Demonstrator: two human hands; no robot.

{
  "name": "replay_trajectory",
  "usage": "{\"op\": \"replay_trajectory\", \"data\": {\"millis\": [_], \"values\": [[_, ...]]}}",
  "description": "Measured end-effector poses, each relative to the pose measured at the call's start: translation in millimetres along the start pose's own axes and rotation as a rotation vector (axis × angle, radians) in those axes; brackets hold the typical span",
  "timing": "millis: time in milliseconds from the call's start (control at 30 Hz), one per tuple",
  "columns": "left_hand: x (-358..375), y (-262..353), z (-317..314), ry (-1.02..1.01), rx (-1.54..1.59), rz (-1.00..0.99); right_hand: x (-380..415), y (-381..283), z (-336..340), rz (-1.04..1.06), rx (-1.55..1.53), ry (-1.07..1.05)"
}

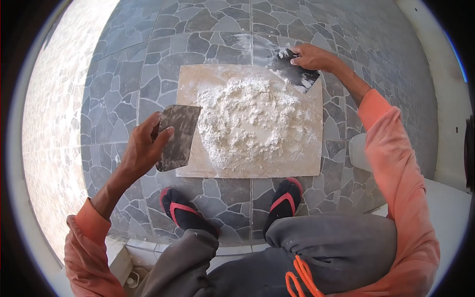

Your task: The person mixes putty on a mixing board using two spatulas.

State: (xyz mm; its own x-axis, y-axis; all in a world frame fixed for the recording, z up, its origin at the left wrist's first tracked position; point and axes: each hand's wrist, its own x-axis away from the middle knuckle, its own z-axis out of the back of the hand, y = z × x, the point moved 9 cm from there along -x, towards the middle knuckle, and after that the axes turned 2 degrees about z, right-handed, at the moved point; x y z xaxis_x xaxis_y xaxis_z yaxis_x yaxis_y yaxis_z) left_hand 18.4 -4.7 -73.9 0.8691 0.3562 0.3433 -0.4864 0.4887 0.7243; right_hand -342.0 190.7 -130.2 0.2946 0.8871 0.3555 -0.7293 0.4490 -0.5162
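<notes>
On the stone-patterned floor [123, 89] lies one square board [190, 81], with one heap of white powder [250, 121] piled on its middle, lumpy and crumbly, spreading thin toward the edges. Two flat scrapers are out: the left hand [141, 148] grips one scraper [178, 136] at the board's left edge, the right hand [311, 57] presses the other scraper [297, 74] at the far right corner. Two red-strapped sandals [284, 200] stand just beside the near edge.

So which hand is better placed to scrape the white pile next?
The right hand. Its scraper already rests on the board at the pile's far corner. The left hand holds its scraper tilted up at the board's left edge.
</notes>
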Motion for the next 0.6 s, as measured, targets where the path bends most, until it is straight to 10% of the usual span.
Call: {"op": "replay_trajectory", "data": {"millis": [200,600], "values": [[-19,21,-30,-0.063,-0.048,-0.088,171,118,-81,-0.622,-0.878,0.194],[-33,74,-76,-0.087,-0.036,-0.227,286,93,-224,-0.922,-1.065,0.592]]}}
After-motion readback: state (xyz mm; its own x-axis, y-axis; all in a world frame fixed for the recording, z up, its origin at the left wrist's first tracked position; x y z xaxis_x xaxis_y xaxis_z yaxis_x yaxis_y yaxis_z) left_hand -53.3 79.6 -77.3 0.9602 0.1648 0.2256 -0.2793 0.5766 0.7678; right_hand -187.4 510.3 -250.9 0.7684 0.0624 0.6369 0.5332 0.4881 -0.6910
